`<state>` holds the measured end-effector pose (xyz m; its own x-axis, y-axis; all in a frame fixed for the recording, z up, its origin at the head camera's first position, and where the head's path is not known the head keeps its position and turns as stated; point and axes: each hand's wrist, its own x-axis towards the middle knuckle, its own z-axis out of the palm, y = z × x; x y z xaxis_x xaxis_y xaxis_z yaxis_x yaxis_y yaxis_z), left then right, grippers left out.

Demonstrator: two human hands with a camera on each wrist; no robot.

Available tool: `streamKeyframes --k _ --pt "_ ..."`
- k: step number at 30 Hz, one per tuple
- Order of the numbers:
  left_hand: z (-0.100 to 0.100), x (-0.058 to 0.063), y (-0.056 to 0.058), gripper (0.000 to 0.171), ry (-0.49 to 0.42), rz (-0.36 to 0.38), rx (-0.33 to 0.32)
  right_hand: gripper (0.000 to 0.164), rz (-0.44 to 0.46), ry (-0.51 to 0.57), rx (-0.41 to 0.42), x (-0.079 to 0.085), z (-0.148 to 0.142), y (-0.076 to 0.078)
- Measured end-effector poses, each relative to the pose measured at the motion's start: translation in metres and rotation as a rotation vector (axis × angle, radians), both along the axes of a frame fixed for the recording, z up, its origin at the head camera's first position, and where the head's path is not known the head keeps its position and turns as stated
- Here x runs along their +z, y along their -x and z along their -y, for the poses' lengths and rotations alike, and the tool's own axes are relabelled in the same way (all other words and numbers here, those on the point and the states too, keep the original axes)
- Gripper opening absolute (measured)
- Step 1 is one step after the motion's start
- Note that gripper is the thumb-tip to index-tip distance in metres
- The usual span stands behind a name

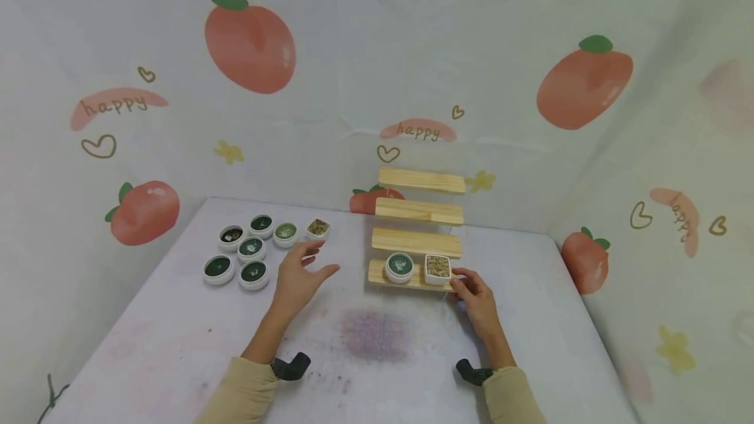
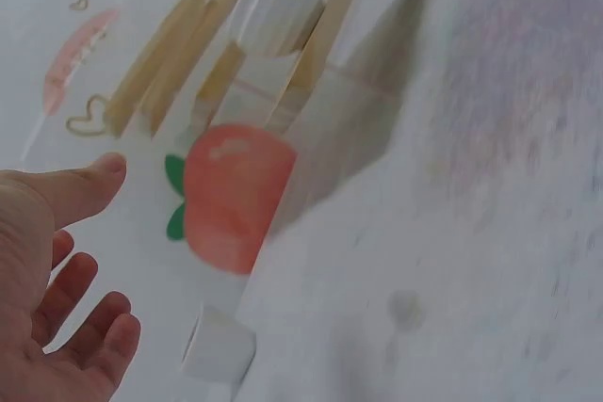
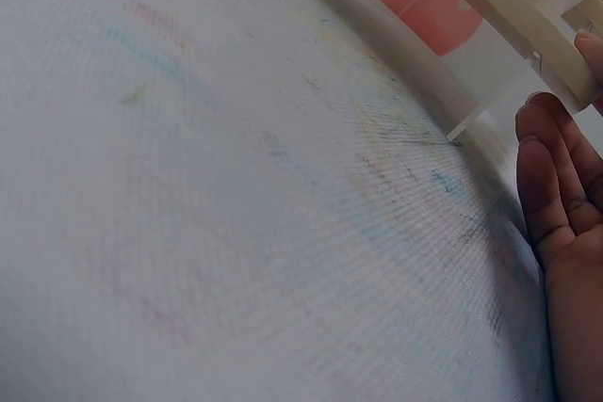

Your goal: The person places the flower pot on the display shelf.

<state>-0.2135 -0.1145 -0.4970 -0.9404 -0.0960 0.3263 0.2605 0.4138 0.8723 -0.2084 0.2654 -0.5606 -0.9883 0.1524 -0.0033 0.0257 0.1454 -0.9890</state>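
Note:
My left hand, thumb and fingers spread and holding nothing, reaches toward a small white square pot with a speckled brown top; in the left wrist view a white pot sits beyond its fingertips. My right hand is at the right end of the bottom wooden shelf, its thumb and forefinger pinching the side of another square pot. In the right wrist view the other fingers lie below the board's end. A round white pot with a green top stands left on that shelf.
Several round white pots, among them one with a light green top and one with a dark top, stand on the table's left. The stand's upper boards rise in steps near the back wall. The white tabletop has purple stains.

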Motion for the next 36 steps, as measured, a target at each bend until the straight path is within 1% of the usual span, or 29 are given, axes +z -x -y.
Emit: streamKeyframes --k 1,4,7,8,14,18,21,24,27,29,32,36 --pt "0.005 0.001 -0.001 0.056 0.004 -0.004 0.017 0.038 0.006 0.003 0.002 0.004 0.001 -0.001" --pt "0.020 0.004 -0.005 0.057 0.019 -0.013 0.062 0.038 0.008 0.006 0.007 0.005 0.002 -0.002" --pt "0.034 0.006 -0.008 0.057 0.034 -0.013 0.107 0.039 0.009 -0.001 0.010 0.004 0.001 -0.002" --pt "0.039 0.006 -0.008 0.057 0.053 -0.010 0.126 0.039 0.004 -0.006 0.007 0.001 0.000 -0.001" --pt "0.062 0.001 -0.014 0.060 0.129 0.053 0.242 0.038 0.044 -0.025 -0.003 0.005 -0.001 -0.003" --pt "0.078 -0.002 -0.019 0.061 0.171 0.079 0.292 0.037 0.064 -0.022 0.008 0.012 0.002 -0.006" --pt "0.089 -0.005 -0.021 0.062 0.206 0.116 0.332 0.036 0.059 -0.012 0.007 0.013 0.003 -0.005" --pt "0.098 -0.010 -0.022 0.065 0.229 0.161 0.354 0.037 0.041 -0.005 0.003 0.008 0.003 -0.002" --pt "0.103 -0.015 -0.023 0.068 0.241 0.186 0.350 0.038 0.011 -0.015 -0.002 0.004 0.003 -0.001" --pt "0.104 -0.018 -0.023 0.070 0.235 0.190 0.352 0.038 -0.007 -0.029 -0.004 0.001 0.003 0.000" --pt "0.104 -0.020 -0.022 0.071 0.226 0.206 0.375 0.038 -0.026 -0.036 -0.010 -0.001 0.003 0.000" --pt "0.104 -0.023 -0.022 0.072 0.195 0.237 0.386 0.038 -0.028 -0.040 -0.015 -0.002 0.002 0.000"
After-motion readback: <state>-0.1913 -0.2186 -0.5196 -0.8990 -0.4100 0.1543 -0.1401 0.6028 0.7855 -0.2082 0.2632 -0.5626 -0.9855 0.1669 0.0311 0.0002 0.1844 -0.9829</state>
